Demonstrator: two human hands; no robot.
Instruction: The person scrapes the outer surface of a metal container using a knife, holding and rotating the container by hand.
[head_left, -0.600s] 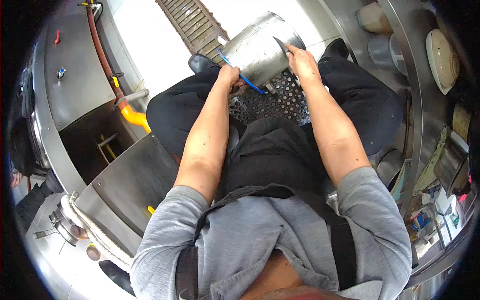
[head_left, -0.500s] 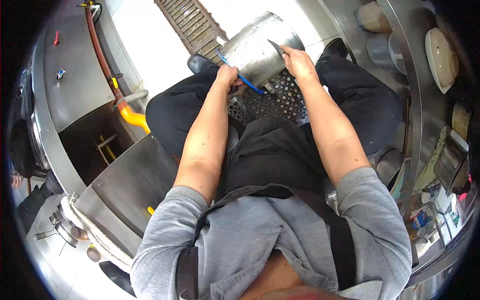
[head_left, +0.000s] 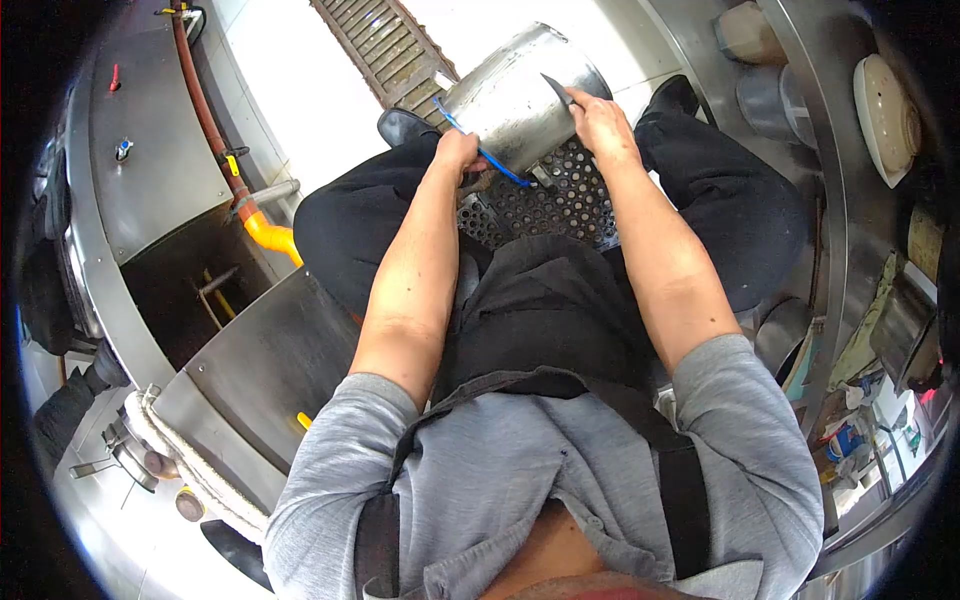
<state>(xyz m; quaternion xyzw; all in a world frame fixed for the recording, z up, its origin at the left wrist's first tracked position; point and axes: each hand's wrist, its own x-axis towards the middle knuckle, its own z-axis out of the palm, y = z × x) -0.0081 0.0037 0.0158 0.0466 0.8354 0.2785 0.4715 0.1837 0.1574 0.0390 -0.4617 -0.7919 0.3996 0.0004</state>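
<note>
Between my knees a dented metal pot (head_left: 515,105) lies on its side, with a blue strip (head_left: 502,166) along its near-left rim. My left hand (head_left: 458,152) is closed on that rim, its fingertips partly hidden behind the edge. In my right hand (head_left: 603,128) is a knife (head_left: 557,90) with a short dark blade. The blade points up and left over the pot's side; I cannot tell whether it touches the metal. The knife's handle is hidden in my fist. Below the pot is a dark plate full of round holes (head_left: 570,205).
A floor drain grate (head_left: 385,45) lies beyond my left foot. Steel cabinets with an open bay (head_left: 190,290) and an orange pipe (head_left: 268,236) stand at left. On the right, a metal shelf (head_left: 850,250) holds bowls and pots. Part of another person shows at far left.
My right hand and the knife have shifted slightly right along the pot. My left hand keeps its hold on the rim, and the pot has hardly moved.
</note>
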